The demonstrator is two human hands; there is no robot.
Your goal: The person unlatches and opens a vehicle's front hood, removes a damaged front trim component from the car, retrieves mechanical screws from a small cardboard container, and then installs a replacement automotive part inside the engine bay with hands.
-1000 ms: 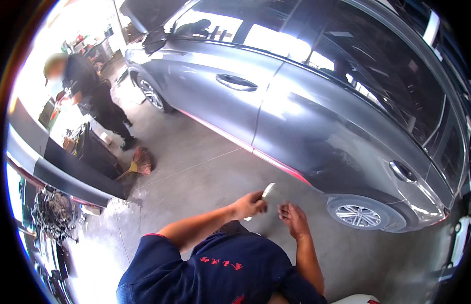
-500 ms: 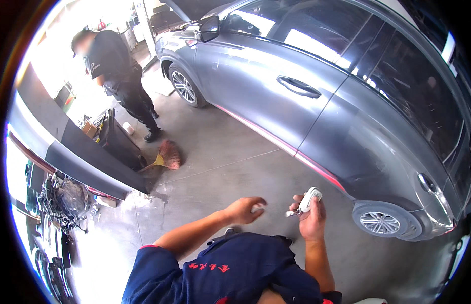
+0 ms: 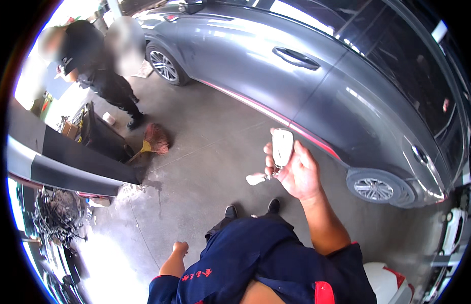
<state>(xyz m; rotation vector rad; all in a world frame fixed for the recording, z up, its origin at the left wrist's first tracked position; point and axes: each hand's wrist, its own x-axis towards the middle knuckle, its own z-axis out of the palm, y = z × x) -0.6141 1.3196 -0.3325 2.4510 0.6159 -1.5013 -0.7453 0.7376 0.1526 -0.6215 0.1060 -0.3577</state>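
Observation:
My right hand (image 3: 301, 175) is raised in front of me, its fingers closed around a pale car key fob (image 3: 282, 145). From the fob's lower end hangs a metal ring with a small whitish tag (image 3: 256, 179). Beyond the hand is the side of a grey car (image 3: 256, 76), not touched by it. My left hand (image 3: 180, 248) is low beside my body, away from the key fob. Its fingers are turned from view, so whether it holds anything is hidden.
A grey pillar (image 3: 78, 162) stands at the left, with a dark bin (image 3: 106, 134) and a red-bristled broom (image 3: 155, 139) beside it. A person in dark clothes (image 3: 101, 66) stands beyond. Tangled dark parts (image 3: 58, 215) lie lower left; a white car (image 3: 382, 281) is behind at right.
My right hand has lifted the key fob upward and to the left. My left hand has dropped from near the key down to my side. The view has tilted downward.

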